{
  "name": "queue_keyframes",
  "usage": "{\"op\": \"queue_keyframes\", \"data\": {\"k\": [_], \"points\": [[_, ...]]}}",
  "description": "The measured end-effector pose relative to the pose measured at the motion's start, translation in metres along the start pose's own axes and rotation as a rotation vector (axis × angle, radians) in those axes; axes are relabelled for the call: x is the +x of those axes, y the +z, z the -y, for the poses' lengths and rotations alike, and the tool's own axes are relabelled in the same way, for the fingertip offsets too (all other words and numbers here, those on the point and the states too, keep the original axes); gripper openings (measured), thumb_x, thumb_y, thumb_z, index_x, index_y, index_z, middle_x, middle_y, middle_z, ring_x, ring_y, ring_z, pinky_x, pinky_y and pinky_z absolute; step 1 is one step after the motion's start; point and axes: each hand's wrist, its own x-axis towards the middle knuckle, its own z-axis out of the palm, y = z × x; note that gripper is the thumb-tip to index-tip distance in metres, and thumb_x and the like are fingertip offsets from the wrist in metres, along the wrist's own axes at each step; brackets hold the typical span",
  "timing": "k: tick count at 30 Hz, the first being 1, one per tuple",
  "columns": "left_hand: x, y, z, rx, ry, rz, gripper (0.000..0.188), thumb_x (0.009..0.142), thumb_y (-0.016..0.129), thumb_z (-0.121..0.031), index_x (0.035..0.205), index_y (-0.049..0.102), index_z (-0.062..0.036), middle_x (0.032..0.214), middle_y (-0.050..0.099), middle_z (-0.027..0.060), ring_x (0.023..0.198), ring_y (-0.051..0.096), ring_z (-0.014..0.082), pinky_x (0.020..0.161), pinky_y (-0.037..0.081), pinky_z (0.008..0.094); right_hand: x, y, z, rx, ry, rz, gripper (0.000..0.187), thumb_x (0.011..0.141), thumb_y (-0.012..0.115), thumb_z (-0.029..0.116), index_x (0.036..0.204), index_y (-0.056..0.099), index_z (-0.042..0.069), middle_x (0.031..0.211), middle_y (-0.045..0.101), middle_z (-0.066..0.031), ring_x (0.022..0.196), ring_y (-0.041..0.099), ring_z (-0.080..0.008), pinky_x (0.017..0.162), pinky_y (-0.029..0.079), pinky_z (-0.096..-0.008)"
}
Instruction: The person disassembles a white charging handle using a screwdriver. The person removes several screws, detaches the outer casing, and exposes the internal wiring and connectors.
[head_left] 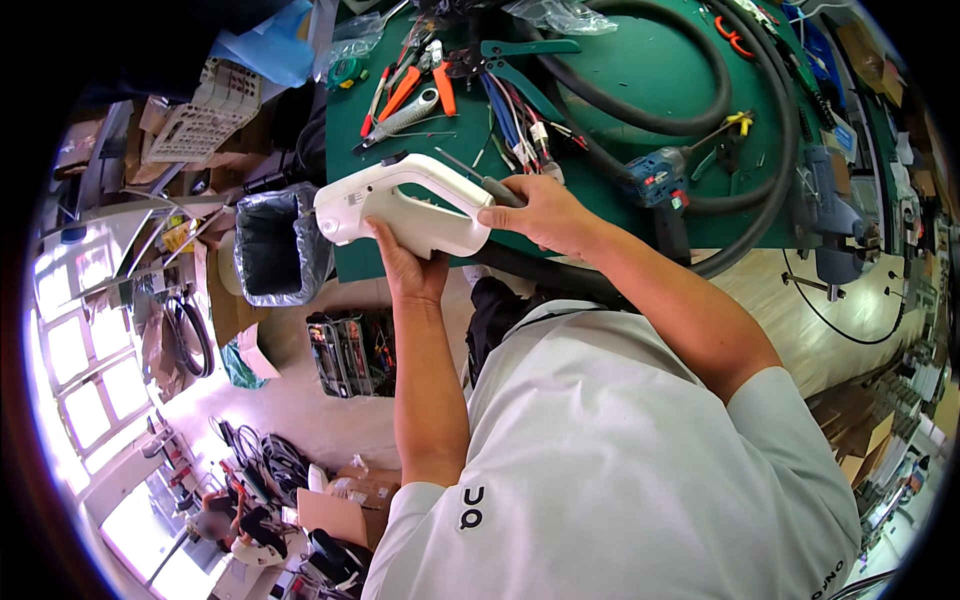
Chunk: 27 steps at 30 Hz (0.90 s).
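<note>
- Light grey shirt (640,460) fills the foreground.
- White gun-shaped housing (350,208), held over the near-left corner of the green tabletop (640,60).
- Left hand (410,272) grasps it from below.
- Right hand (552,217) clasps a slim grey-handled tool (500,191), thumb against the housing.
- Firm left support seems wise, tool kept from scratching.

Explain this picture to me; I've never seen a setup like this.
There is no robot here, just a person's two bare hands, seen from a wide fisheye camera worn on the head. It looks down, so straight edges bend near the rim. The left hand supports a white casing with a looped handle. The right hand grips a slim tool with a thin shaft. On the green tabletop lie a thick black cable, a blue power tool and orange-handled hand tools.
</note>
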Motion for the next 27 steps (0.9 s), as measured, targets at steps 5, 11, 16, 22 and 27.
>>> {"op": "queue_keyframes", "data": {"k": [5, 11, 16, 22, 27], "points": [[0.003, -0.008, -0.004, 0.311, -0.093, -0.186, 0.072, 0.096, 0.052, -0.062, 0.144, 0.043, -0.0083, 0.136, 0.054, 0.0087, 0.127, 0.049, 0.027, 0.109, 0.036, 0.049, 0.024, 0.008, -0.023, -0.076, -0.118, -0.062, 0.039, 0.086, 0.079, 0.031, 0.102, 0.065, -0.001, 0.075, 0.056, -0.0003, 0.063, 0.047, -0.0101, 0.057, 0.041, -0.0288], [-0.007, 0.009, -0.018, 1.072, 0.082, -0.322, 0.052, 0.101, 0.057, -0.041, 0.123, 0.058, 0.0049, 0.115, 0.062, 0.0126, 0.105, 0.058, 0.0224, 0.094, 0.045, 0.0367, 0.023, 0.017, -0.026, -0.32, -0.168, -0.22, 0.044, 0.082, 0.079, 0.035, 0.097, 0.066, -0.004, 0.087, 0.069, -0.0217, 0.079, 0.067, -0.0336, 0.073, 0.051, -0.0412], [-0.011, 0.056, -0.026, 1.021, 0.071, -0.123, 0.045, 0.098, 0.063, -0.033, 0.115, 0.06, 0.0088, 0.106, 0.063, 0.0149, 0.095, 0.062, 0.0217, 0.087, 0.05, 0.0315, 0.012, 0.026, -0.026, -0.313, -0.164, -0.255, 0.042, 0.084, 0.076, 0.036, 0.097, 0.066, -0.002, 0.084, 0.069, -0.0231, 0.08, 0.068, -0.0373, 0.072, 0.052, -0.0436], [0.025, 0.067, 0.006, 0.405, -0.052, -0.202, 0.023, 0.103, 0.052, -0.015, 0.111, 0.049, 0.0056, 0.099, 0.061, 0.0134, 0.084, 0.063, 0.0233, 0.079, 0.056, 0.0371, 0.008, 0.018, -0.024, -0.311, -0.166, -0.195, 0.037, 0.089, 0.07, 0.034, 0.104, 0.068, 0.001, 0.084, 0.07, -0.0196, 0.076, 0.067, -0.0358, 0.071, 0.052, -0.0423], [0.011, 0.079, 0.011, 0.379, -0.018, -0.242, 0.023, 0.105, 0.049, -0.022, 0.111, 0.046, 0.0004, 0.097, 0.056, 0.0112, 0.083, 0.06, 0.0226, 0.077, 0.056, 0.0371, -0.037, -0.021, -0.02, -0.243, -0.071, -0.239, 0.032, 0.097, 0.059, 0.025, 0.12, 0.065, 0.005, 0.081, 0.069, -0.0154, 0.068, 0.065, -0.0301, 0.066, 0.05, -0.0372]]}}
